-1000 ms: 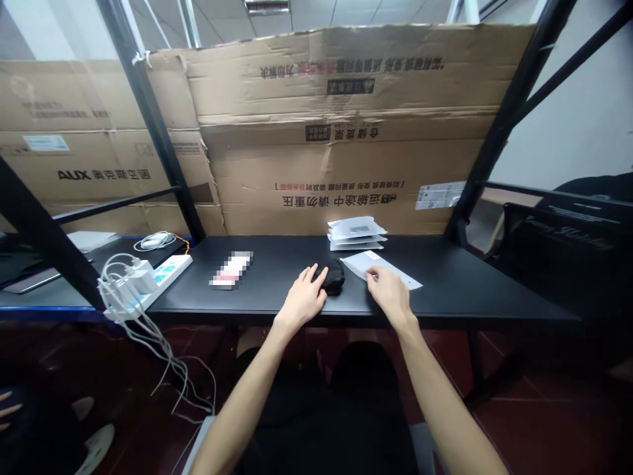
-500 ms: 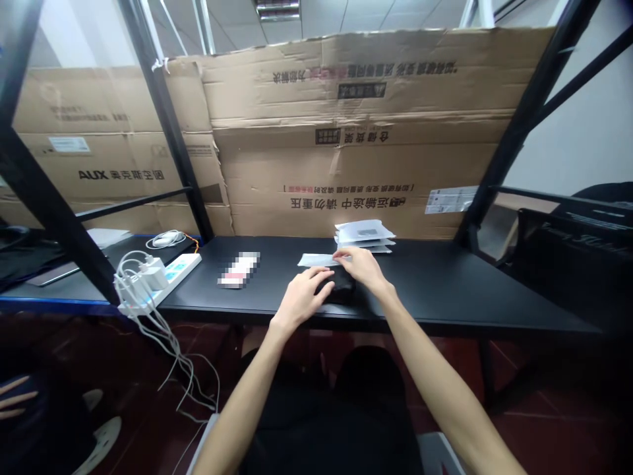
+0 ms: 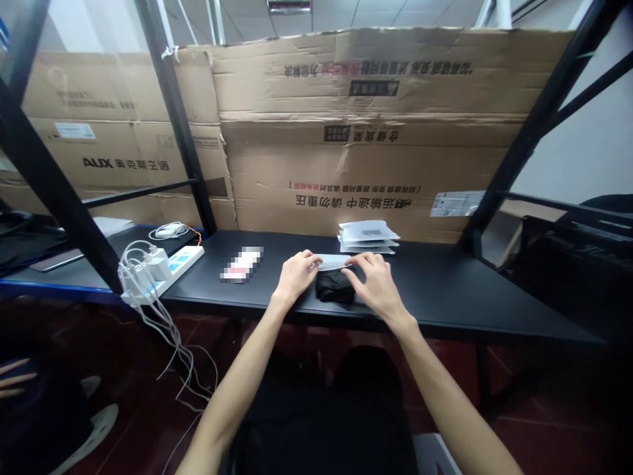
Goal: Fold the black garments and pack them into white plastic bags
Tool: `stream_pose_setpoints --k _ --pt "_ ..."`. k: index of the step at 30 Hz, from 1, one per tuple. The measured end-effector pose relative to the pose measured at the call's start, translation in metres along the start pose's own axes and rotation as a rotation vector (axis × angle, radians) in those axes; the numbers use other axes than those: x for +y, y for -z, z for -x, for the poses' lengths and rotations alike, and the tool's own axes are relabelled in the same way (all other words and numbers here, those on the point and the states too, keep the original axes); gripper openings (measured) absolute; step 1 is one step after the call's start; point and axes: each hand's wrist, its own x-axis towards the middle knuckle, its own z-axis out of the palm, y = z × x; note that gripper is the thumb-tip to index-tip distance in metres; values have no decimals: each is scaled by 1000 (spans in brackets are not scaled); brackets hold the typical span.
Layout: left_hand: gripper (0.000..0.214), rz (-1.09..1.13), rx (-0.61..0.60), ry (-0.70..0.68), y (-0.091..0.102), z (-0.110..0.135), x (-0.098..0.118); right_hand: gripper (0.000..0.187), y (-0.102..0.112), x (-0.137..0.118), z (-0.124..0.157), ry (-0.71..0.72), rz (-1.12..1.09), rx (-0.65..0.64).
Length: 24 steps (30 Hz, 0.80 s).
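White flat packet (image 3: 332, 262) held level just above a folded black cloth (image 3: 335, 287), its left end pinched by the left hand (image 3: 297, 277), thumb and fingers closed on it. Right hand (image 3: 374, 284) curved over the other end, fingertips on the packet; cannot tell if it is gripping. Black table (image 3: 469, 297) beneath, stack of white packets (image 3: 368, 237) just behind, power strip (image 3: 165, 272) well left.

The left hand (image 3: 297, 277) and the right hand (image 3: 376, 284) are held palms down, close together, stretched out forward.
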Motion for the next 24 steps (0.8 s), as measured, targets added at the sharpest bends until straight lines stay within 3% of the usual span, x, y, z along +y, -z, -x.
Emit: stream_pose_setpoints --k 4,8,15,18,22,24 --pt "30 -12 -33 -47 -10 -1 11 37 7 -9 34 -227 80 -126" --pt "33 11 -99 -67 -16 2 16 43 -4 -11 43 -329 143 -239" --pt "32 63 -183 11 -6 15 16 27 -16 26 7 -238 -33 -337" --pt "31 56 -173 75 -5 20 23 28 -19 42 -13 -205 -133 -372" --pt "42 44 -143 171 -10 25 36 38 -12 54 -16 -435 -91 -280" --pt "55 13 -148 162 -12 26 40 44 -4 56 -8 -593 -141 -339"
